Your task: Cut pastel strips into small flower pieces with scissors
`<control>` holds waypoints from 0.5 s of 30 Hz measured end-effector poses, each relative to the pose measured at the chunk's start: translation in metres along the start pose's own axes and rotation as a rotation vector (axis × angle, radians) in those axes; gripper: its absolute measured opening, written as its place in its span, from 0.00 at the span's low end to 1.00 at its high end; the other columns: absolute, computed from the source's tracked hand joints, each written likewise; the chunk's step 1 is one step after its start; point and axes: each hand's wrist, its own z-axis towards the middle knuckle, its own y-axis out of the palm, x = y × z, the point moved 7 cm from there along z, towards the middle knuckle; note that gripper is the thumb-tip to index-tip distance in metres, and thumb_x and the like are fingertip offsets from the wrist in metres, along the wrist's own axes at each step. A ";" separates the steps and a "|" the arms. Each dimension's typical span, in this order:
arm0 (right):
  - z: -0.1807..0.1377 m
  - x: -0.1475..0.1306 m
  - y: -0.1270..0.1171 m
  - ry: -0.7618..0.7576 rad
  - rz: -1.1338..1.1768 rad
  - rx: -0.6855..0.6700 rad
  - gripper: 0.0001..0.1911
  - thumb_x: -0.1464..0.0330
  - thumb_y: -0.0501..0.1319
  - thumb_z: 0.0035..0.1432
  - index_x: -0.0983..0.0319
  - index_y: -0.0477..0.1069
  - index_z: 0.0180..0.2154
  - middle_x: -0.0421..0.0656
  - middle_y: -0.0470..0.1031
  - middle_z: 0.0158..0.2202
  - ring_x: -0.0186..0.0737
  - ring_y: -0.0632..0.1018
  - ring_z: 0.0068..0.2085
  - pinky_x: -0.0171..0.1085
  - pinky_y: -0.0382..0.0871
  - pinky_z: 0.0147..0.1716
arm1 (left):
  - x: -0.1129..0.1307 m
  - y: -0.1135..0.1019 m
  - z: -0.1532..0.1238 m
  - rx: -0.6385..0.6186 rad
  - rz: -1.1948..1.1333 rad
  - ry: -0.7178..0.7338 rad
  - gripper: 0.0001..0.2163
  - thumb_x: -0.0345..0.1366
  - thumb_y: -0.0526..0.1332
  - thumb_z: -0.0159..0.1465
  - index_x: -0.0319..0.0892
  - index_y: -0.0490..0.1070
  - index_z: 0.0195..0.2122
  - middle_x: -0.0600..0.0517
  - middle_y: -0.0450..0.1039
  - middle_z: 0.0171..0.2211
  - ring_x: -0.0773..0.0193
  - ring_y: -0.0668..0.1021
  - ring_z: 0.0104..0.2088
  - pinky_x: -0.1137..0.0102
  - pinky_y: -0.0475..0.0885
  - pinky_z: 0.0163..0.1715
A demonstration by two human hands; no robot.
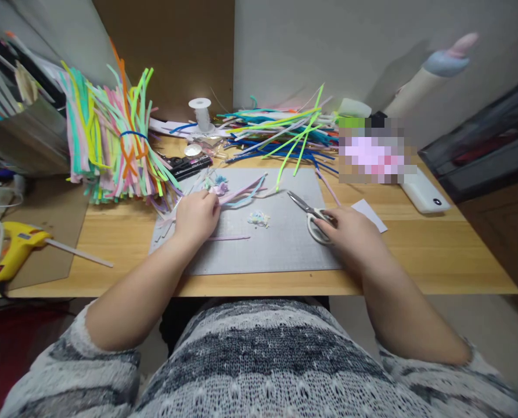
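My right hand (355, 235) has its fingers at the white handles of a pair of scissors (306, 206), whose metal blades point up and left over the grey cutting mat (285, 255). On the mat's left part is my left hand (198, 215), fingers curled downward; what they hold, if anything, is hidden. Small pastel flower-like pieces (218, 187) lie just beyond it. Pink and light-blue pipe cleaners (244, 194) stretch to its right. A single pinkish pipe cleaner (230, 238) lies below the hand. Tiny pastel clippings (259, 219) form a small heap mid-mat.
A big bundle of pipe cleaners (111, 139) stands at back left, with loose ones (280, 130) piled behind the mat. A white spool (202, 116) is between them. The yellow glue gun (17, 247) lies left; a white power bank-like block (424, 191) lies right.
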 end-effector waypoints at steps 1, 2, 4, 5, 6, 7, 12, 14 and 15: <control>0.000 -0.001 -0.001 -0.022 0.018 0.014 0.18 0.57 0.53 0.59 0.62 0.74 0.40 0.50 0.76 0.41 0.49 0.75 0.43 0.40 0.62 0.33 | -0.001 0.000 0.000 0.010 -0.002 -0.004 0.09 0.36 0.54 0.62 0.41 0.73 0.34 0.44 0.75 0.34 0.52 0.76 0.38 0.63 0.62 0.32; 0.000 -0.003 -0.002 -0.041 0.034 0.024 0.18 0.58 0.53 0.59 0.62 0.74 0.40 0.50 0.76 0.41 0.49 0.74 0.43 0.40 0.63 0.34 | -0.002 0.000 -0.001 0.020 -0.011 -0.008 0.10 0.36 0.53 0.63 0.41 0.73 0.34 0.44 0.75 0.34 0.52 0.76 0.37 0.63 0.62 0.32; -0.001 -0.006 -0.002 -0.063 0.059 0.029 0.18 0.58 0.53 0.59 0.63 0.74 0.40 0.50 0.76 0.41 0.48 0.74 0.43 0.41 0.64 0.37 | -0.005 -0.002 -0.002 0.040 -0.043 -0.021 0.11 0.37 0.53 0.63 0.41 0.73 0.34 0.45 0.76 0.34 0.53 0.76 0.37 0.63 0.62 0.32; -0.002 -0.007 -0.003 -0.065 0.067 0.035 0.18 0.58 0.53 0.59 0.63 0.73 0.40 0.50 0.76 0.41 0.48 0.74 0.43 0.41 0.65 0.38 | -0.007 -0.003 -0.002 0.056 -0.063 -0.033 0.11 0.38 0.53 0.64 0.42 0.73 0.34 0.45 0.76 0.34 0.53 0.76 0.37 0.63 0.62 0.32; -0.002 -0.008 -0.004 -0.064 0.074 0.042 0.18 0.58 0.53 0.59 0.63 0.73 0.41 0.50 0.75 0.42 0.49 0.74 0.44 0.42 0.65 0.39 | -0.009 -0.006 -0.003 0.080 -0.082 -0.050 0.11 0.38 0.53 0.64 0.42 0.73 0.34 0.46 0.76 0.35 0.54 0.76 0.37 0.63 0.62 0.32; -0.003 -0.009 -0.005 -0.062 0.080 0.054 0.18 0.57 0.53 0.59 0.62 0.73 0.42 0.50 0.75 0.42 0.49 0.74 0.45 0.42 0.66 0.39 | -0.011 -0.009 -0.004 0.116 -0.100 -0.071 0.11 0.39 0.52 0.65 0.43 0.73 0.35 0.46 0.76 0.35 0.54 0.76 0.37 0.63 0.62 0.33; -0.007 -0.021 -0.018 -0.117 0.171 0.199 0.16 0.60 0.56 0.59 0.61 0.73 0.44 0.50 0.75 0.44 0.52 0.74 0.47 0.47 0.68 0.42 | -0.022 -0.038 -0.013 0.355 -0.211 -0.145 0.12 0.40 0.51 0.66 0.43 0.72 0.37 0.47 0.75 0.35 0.58 0.75 0.36 0.65 0.64 0.35; -0.020 -0.032 -0.037 -0.212 0.307 0.381 0.14 0.64 0.57 0.58 0.60 0.72 0.45 0.50 0.74 0.45 0.51 0.74 0.48 0.48 0.67 0.46 | -0.021 -0.052 -0.024 0.425 -0.252 -0.116 0.10 0.39 0.52 0.66 0.44 0.72 0.37 0.47 0.75 0.35 0.58 0.75 0.37 0.65 0.65 0.36; -0.030 -0.041 -0.048 -0.287 0.388 0.486 0.14 0.66 0.57 0.58 0.59 0.71 0.46 0.50 0.74 0.46 0.50 0.73 0.49 0.48 0.66 0.48 | -0.016 -0.058 -0.032 0.447 -0.266 -0.067 0.09 0.38 0.54 0.65 0.44 0.73 0.37 0.47 0.75 0.35 0.58 0.75 0.37 0.65 0.65 0.37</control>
